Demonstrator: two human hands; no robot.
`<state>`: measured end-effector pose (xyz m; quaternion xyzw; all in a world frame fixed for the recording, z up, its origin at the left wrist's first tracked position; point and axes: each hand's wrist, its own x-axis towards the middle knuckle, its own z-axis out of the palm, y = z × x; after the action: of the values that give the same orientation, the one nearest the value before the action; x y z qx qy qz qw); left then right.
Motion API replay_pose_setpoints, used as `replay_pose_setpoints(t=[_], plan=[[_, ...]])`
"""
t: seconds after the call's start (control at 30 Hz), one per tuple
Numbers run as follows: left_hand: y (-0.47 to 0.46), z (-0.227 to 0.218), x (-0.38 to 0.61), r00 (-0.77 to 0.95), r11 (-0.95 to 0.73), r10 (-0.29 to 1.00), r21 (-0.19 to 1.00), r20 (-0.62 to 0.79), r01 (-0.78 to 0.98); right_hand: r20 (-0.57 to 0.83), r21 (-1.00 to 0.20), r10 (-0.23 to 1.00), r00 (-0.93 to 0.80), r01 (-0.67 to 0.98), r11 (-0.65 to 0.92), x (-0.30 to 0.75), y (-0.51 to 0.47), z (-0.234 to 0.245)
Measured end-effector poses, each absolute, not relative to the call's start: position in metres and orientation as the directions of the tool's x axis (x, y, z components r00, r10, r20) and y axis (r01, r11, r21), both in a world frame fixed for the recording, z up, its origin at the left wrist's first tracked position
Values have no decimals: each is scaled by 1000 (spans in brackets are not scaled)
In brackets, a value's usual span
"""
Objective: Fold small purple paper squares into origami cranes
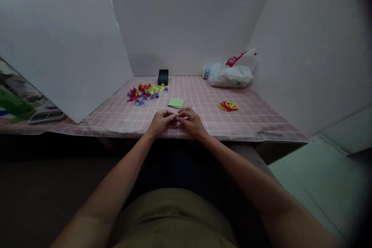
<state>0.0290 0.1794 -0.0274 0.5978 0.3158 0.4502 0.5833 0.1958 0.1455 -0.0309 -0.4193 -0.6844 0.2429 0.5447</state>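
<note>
**Paper piece pinched at table edge: risks, appearance**

Posn: both hands meet at the near edge of the pink-checked table. Left hand and right hand each have fingertips closed on one small paper piece, held betw. them just above the cloth. Fingers curled, thumbs in.

Risks (judgement):
- Piece sits right at the edge. If a pinch slackens, it prob. drops to the lap or floor, which is dark and hard to search.
- Piece is tiny vs. the fingers, so the crease line is mostly covered. A skewed fold is likely if pressed blind.
- Light is dim, so edge alignment is hard to check.
- A forearm sweep fwd could scatter the green paper stack just beyond the hands.

Look of piece: only a sliver shows, pale w/ a purple tint. Shape and fold count can't be told.

Nearby: pile of folded paper shapes (red, yellow-green, purple) to the far left, and red/yellow paper cutouts to the right.
</note>
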Motion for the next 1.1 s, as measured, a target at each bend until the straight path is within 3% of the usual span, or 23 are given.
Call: replay_pose_setpoints(t=[0.53,0.83,1.1], plan=[[177,-24,32,433,-170,876,976,211,-133,602,-712,798,-27,434,552,195,143,-32],[178,-25,32,425,-178,877,973,225,-149,552,-782,833,43,375,498,197,150,-38],[176,-26,32,421,-209,873,968,249,-139,562,-758,827,31,421,499,197,147,-35]])
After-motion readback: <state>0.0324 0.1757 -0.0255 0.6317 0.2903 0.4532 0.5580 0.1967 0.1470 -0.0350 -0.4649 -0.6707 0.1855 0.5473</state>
